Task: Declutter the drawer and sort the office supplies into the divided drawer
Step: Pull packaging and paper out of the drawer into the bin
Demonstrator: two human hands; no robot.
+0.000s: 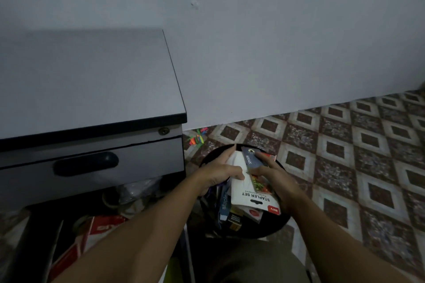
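Wall (276,41): plain and pale, behind everything.
Floor (345,167): diamond-pattern tiles, to the right.
Cabinet (87,80): grey top at left, against the wall; its upper drawer front, with a dark handle (86,163), sits closed.
Lower drawer (69,236): open under that front, dim, cluttered; a red-and-white box (101,230) lies in it.
Bin (271,228): black and round, on the floor just right of the cabinet, with packaging inside.
Pack (250,195): white "STAPLER SET" card, held over the bin between both hands.
Spoon card (251,158): dark, marked "SPOON", lying on the pack's far end.
Left hand (220,172): fingers curled round the pack's left edge, thumb pressed on its face.
Right hand (276,179): grips the right edge, thumb on top, fingers reaching across the spoon card.
Bits (196,139): small and coloured, scattered on the floor by the wall.
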